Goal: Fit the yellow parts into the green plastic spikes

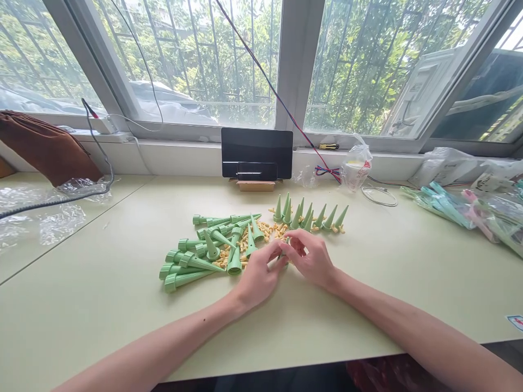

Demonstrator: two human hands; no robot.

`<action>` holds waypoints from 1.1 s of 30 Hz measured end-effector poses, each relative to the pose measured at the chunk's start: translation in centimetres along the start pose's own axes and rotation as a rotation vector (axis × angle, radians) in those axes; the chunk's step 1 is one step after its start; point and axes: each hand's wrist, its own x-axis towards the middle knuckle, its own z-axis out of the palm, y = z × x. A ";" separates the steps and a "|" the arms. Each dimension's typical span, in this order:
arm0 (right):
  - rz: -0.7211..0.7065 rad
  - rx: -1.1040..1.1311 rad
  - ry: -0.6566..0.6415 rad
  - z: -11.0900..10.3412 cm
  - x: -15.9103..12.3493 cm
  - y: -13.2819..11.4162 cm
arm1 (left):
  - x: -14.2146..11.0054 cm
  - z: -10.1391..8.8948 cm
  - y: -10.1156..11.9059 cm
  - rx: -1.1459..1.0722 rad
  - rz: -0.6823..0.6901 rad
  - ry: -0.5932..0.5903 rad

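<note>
My left hand (261,270) is closed around a green plastic spike (285,258), which is mostly hidden by the fingers. Its tip meets my right hand (309,257), whose thumb and forefinger are pinched together over the same spot; what they hold is hidden. Just beyond the hands lies a heap of small yellow plastic pieces (265,231). To the left, several green spikes (192,262) lie in a loose pile, a few upright among the yellow pieces. Behind my right hand, several green spikes (307,214) stand upright in rows, with yellow pieces at their bases.
A dark tablet (256,147) leans on a small cardboard stand (256,186) by the window, a phone before it. Right of it are a plastic-wrapped cup (357,170) and a coiled white cable (379,196). Bagged items (445,204) lie far right; a brown bag (44,144) lies left.
</note>
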 end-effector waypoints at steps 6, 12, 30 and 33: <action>-0.058 -0.036 0.023 0.1 0.1 0.0 | 0.0 0.0 -0.1 0.048 -0.011 0.003; -0.028 -0.061 0.086 0.0 0.2 -0.2 | 0.0 0.0 0.1 0.042 -0.018 0.042; 0.245 -0.024 0.394 -1.1 1.4 2.2 | -0.1 0.2 0.0 0.164 -0.041 0.153; 0.297 0.018 0.387 -1.2 1.5 2.5 | -0.2 0.2 -0.1 0.154 -0.041 0.150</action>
